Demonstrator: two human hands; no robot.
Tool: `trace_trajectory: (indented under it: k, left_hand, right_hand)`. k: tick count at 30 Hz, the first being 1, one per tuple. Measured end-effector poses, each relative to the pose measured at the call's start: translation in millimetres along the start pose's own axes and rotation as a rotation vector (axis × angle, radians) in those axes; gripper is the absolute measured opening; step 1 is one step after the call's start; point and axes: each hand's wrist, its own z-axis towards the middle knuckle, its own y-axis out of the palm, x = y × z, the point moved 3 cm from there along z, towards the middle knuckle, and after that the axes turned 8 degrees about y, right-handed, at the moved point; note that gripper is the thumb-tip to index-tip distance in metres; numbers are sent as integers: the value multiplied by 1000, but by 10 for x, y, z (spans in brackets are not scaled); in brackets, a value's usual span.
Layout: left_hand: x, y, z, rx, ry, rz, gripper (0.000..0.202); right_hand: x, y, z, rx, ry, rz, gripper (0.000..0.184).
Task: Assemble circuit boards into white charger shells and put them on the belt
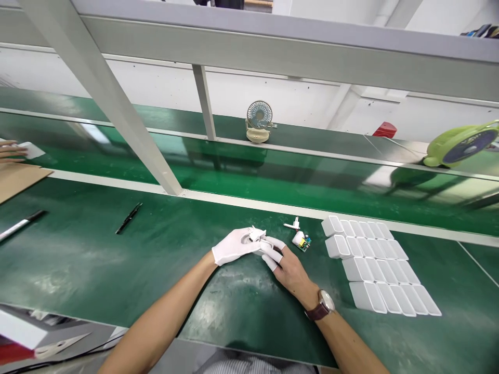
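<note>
White plastic piece, small with a pointed end sticking up, sits low over the green mat between both hands. The gloved left hand is curled around it, and the right hand, bare but for white cots on the fingertips, pinches it from the other side. Judging by what lies about, this unit looks mid-assembly: just beside the right fingers wait a pronged plug insert and a white cap with a small circuit board, neither yet fitted. Further right, four rows of white shells lie lined up, so most of the batch seems untouched. Nothing crowds the hands. Black tweezers and a marker lie well apart on the left, where another person's hand rests by cardboard. A cream desk fan and a green fan stand beyond the belt.
</note>
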Motion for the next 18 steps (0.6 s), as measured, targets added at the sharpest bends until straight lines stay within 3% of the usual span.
trace_trajectory:
  k: [4, 8, 9, 13, 18]
  left_hand:
    - [-56, 22, -21, 91, 68, 187, 43]
    - [20, 180, -73, 177, 247, 498, 87]
    - [56, 235, -89, 187, 312, 561, 88]
    - [137, 372, -135, 234, 439, 680, 57]
    - [77, 348, -147, 254, 450, 711, 68]
  right_hand:
    - [104, 34, 8, 129, 170, 259, 36]
    - [189, 76, 25, 175, 540, 853, 39]
    - [179, 87, 26, 147, 616, 973, 42]
    - [96, 114, 7, 40, 806, 1268, 40]
    - [73, 147, -18, 22, 840, 1360, 33]
